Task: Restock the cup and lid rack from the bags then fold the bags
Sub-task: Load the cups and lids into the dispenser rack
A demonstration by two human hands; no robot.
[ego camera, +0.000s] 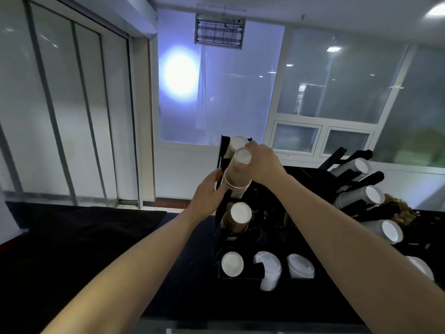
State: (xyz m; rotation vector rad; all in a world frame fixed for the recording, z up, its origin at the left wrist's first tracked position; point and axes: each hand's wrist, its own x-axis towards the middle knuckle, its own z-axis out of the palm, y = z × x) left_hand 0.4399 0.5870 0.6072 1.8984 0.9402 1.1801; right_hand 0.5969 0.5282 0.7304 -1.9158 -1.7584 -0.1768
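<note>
Brown paper cups point(237, 175), nested in a stack, sit against the black rack point(222, 239) in its upper slot, gripped by the right hand point(261, 165) while the left hand point(209, 194) steadies the stack's base.

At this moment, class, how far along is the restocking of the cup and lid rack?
Done: the rack already shows cups in its top, lower and bottom slots, with lids beside the bottom one. In hand: the right hand grips a brown cup stack while the left hand steadies it at the rack. Left: seating that stack. No bags are visible, so folding cannot be judged.
</note>
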